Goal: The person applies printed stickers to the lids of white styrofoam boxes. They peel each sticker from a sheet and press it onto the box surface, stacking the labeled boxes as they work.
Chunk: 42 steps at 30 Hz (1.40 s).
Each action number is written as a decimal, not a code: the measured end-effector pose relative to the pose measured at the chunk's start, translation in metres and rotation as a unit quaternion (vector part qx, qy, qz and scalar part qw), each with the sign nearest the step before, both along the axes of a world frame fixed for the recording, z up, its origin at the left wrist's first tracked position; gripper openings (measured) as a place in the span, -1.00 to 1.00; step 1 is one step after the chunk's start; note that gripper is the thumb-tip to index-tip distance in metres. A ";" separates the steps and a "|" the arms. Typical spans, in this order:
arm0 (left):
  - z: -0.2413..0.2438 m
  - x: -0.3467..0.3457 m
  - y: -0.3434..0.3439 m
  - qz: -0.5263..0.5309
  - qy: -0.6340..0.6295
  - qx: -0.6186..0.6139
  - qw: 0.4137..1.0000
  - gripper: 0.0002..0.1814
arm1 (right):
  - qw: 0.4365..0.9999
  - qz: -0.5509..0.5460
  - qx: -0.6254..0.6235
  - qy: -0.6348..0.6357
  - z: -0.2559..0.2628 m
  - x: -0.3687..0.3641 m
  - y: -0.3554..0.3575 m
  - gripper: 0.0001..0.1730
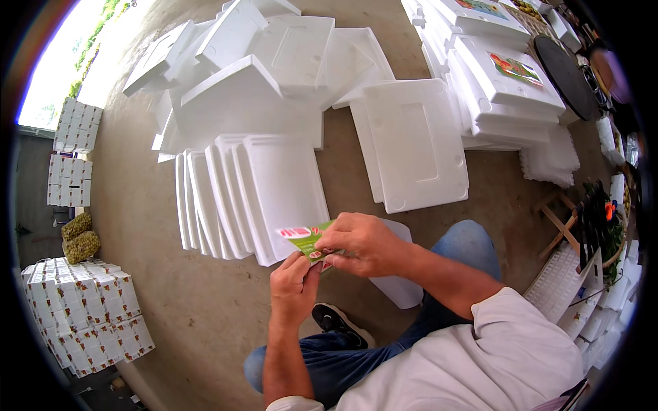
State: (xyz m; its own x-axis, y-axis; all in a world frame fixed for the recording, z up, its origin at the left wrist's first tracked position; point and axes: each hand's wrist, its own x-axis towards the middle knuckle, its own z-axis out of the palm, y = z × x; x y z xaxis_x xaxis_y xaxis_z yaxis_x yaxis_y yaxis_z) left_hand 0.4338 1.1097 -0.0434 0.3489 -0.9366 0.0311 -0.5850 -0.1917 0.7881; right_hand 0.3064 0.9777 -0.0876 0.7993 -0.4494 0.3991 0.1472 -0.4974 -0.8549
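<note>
Both hands meet over my lap around a green printed label sheet point(307, 242) with red and white marks. My left hand point(295, 282) pinches its lower edge between thumb and fingers. From the right, my right hand point(362, 245) grips the other side and covers part of it. Whether it is one sheet or several I cannot tell. Just beyond the hands, a leaning row of white foam lids point(280, 190) stands on edge. To the right of that row, another foam lid point(417, 146) with a recessed rectangle lies over a second one.
Loose foam lids point(303, 51) are heaped on the concrete floor point(149, 205) ahead. At right, stacked lids point(506, 77) bear a colourful label point(515, 69). Printed white cartons point(87, 308) and net sacks of round produce point(81, 246) stand left. A wooden folding stool point(560, 226) is at right.
</note>
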 end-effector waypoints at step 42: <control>-0.012 0.047 0.040 0.243 0.169 -0.028 0.955 -0.86 | 0.924 -0.320 0.207 -0.005 -0.125 -0.151 -0.181 -0.85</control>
State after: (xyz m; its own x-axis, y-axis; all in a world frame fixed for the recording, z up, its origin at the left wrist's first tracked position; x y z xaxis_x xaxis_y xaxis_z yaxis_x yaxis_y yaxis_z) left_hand 0.4806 1.1495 -0.0557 0.7411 -0.6613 -0.1155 -0.1475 -0.3282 0.9330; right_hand 0.1552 0.7971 -0.2125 0.3134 -0.9450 0.0933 -0.0547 -0.1161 -0.9917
